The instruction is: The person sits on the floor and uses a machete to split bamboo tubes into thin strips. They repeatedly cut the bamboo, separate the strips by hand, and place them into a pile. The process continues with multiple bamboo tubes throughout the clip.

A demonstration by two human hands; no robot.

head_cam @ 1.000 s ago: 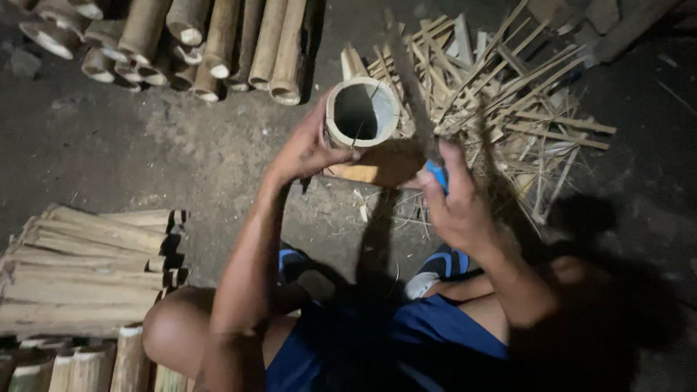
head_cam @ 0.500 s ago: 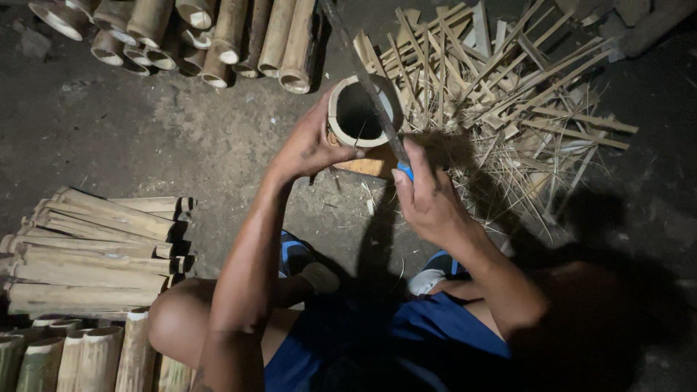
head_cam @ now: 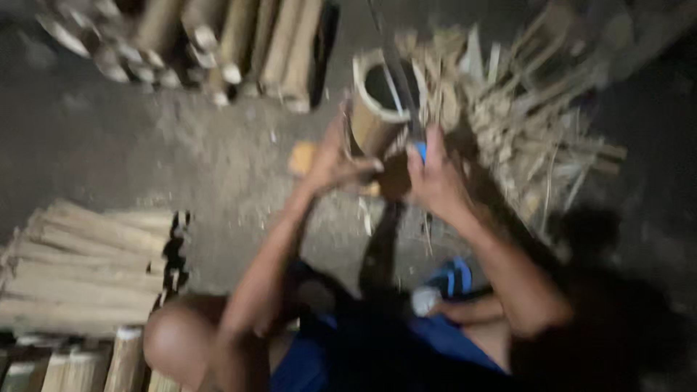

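I see the bamboo tube (head_cam: 376,109) standing on end w/ its open mouth tipped up and toward the left hand side; long axis roughly vertical, leaning a bit; it sits on the dirt floor (head_cam: 218,167) in front of the knees, just beside the heap of split strips (head_cam: 523,123). Left hand (head_cam: 335,163) is wrapped on the tube's near side, fingers curled against its wall. Right hand (head_cam: 434,178) is clenched round a blue handle; the knife blade (head_cam: 398,80) runs up across the tube's rim. Whole frame is motion-blurred; I can't tell if the blade edge bites the rim; stacked poles (head_cam: 239,43) cut off at top, split bundle (head_cam: 87,268) cut off at left. Vs 0.5 s ago: tube tilted more, hands closer together, view shifted.
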